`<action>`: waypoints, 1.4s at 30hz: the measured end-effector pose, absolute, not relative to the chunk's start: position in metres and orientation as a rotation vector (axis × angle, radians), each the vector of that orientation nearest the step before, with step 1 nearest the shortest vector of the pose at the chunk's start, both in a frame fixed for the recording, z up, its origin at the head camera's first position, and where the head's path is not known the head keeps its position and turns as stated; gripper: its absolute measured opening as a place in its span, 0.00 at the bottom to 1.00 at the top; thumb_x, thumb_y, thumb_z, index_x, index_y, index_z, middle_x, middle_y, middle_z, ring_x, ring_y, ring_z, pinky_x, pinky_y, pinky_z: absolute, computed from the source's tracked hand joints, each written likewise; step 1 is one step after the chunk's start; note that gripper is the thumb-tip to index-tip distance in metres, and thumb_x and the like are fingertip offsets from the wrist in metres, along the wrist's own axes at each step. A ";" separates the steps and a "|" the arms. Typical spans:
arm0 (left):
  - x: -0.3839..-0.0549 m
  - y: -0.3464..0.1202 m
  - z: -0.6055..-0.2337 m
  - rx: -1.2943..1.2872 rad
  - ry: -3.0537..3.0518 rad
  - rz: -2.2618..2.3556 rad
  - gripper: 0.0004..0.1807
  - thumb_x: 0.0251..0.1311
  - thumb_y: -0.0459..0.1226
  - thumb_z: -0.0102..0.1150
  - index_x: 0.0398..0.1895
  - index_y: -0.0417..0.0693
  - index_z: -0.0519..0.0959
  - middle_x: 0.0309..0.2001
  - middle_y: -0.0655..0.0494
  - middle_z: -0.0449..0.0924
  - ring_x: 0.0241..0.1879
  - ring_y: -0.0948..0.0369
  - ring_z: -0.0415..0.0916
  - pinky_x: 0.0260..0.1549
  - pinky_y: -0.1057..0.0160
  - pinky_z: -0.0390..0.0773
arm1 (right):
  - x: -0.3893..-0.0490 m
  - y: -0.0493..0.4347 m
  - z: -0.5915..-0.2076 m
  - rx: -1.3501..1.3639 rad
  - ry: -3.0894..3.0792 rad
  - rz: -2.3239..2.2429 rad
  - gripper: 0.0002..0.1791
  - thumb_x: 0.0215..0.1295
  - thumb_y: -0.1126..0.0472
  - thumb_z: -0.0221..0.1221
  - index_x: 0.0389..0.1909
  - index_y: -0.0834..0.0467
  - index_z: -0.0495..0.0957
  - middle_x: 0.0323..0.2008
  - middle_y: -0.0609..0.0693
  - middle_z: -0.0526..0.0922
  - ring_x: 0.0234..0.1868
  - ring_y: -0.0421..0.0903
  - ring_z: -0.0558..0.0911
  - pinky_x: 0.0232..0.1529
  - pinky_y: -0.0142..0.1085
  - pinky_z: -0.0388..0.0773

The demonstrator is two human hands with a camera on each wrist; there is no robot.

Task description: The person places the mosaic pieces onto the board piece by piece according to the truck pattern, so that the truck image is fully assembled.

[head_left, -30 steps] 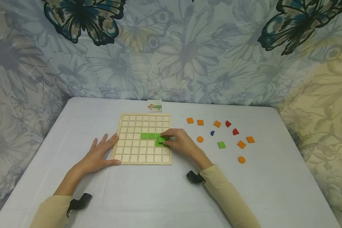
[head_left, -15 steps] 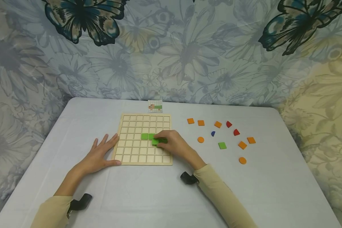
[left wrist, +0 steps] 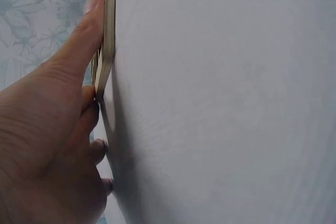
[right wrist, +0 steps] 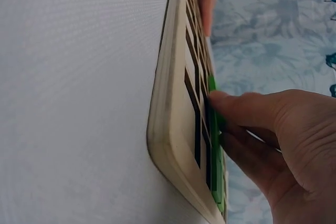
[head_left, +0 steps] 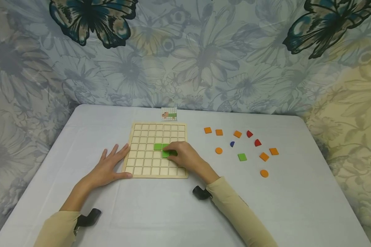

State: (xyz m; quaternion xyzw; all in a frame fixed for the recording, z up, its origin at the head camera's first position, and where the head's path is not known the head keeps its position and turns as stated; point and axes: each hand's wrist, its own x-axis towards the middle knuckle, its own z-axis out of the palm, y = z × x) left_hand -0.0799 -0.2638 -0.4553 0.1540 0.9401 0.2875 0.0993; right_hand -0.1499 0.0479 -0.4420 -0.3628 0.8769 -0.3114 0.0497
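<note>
Board, one: pale, gridded seven by seven, lying flat at the centre of the frame; grid board [head_left: 145, 164].

Hands, two. Left hand [head_left: 106, 169], left of centre: fingers spread and fairly straight, thumb at the board's lower left corner, fingertips at its left edge; it grips nothing. Right hand [head_left: 185, 156], over the board's right half: thumb and fingers bent in, pinching one green square [head_left: 165, 154] at the grid.

Green squares on the board: two more lie plainly side by side just above the pinched one, the row's left square [head_left: 158, 146] fully visible; others sit partly under the right hand, their number hidden.

Loose pieces, right of centre, eleven: five orange squares [head_left: 237, 134], two orange discs [head_left: 218, 150], two red wedges [head_left: 258, 142], one blue half-disc [head_left: 232, 144], one loose green square [head_left: 242, 157].

Picture card, one: card [head_left: 169, 114], just beyond the board's top edge.

Also: two beige sleeves [head_left: 239, 211], two black wrist devices [head_left: 201, 192], one white-covered table [head_left: 148, 212], two large dark butterflies [head_left: 91, 20] on the floral backdrop [head_left: 204, 68], upper left and upper right.
</note>
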 end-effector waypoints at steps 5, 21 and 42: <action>-0.081 -0.263 -0.456 0.456 2.782 0.845 0.58 0.49 0.60 0.68 0.77 0.44 0.51 0.77 0.46 0.46 0.76 0.39 0.32 0.69 0.38 0.24 | -0.150 0.048 -0.441 -1.104 2.669 -0.959 0.18 0.58 0.65 0.69 0.51 0.59 0.83 0.49 0.51 0.86 0.54 0.46 0.82 0.56 0.36 0.77; -0.080 -0.264 -0.455 0.443 2.783 0.844 0.58 0.49 0.60 0.69 0.77 0.44 0.51 0.77 0.46 0.46 0.76 0.39 0.32 0.69 0.37 0.24 | -0.152 0.049 -0.443 -1.120 2.639 -0.989 0.16 0.59 0.67 0.67 0.50 0.59 0.84 0.48 0.50 0.86 0.53 0.45 0.82 0.56 0.35 0.77; -0.079 -0.264 -0.455 0.440 2.779 0.860 0.58 0.49 0.60 0.69 0.78 0.45 0.51 0.77 0.46 0.46 0.76 0.39 0.32 0.69 0.37 0.24 | -0.151 0.091 -0.434 -0.945 2.537 -1.347 0.16 0.58 0.69 0.67 0.49 0.63 0.84 0.45 0.52 0.87 0.48 0.47 0.85 0.51 0.37 0.80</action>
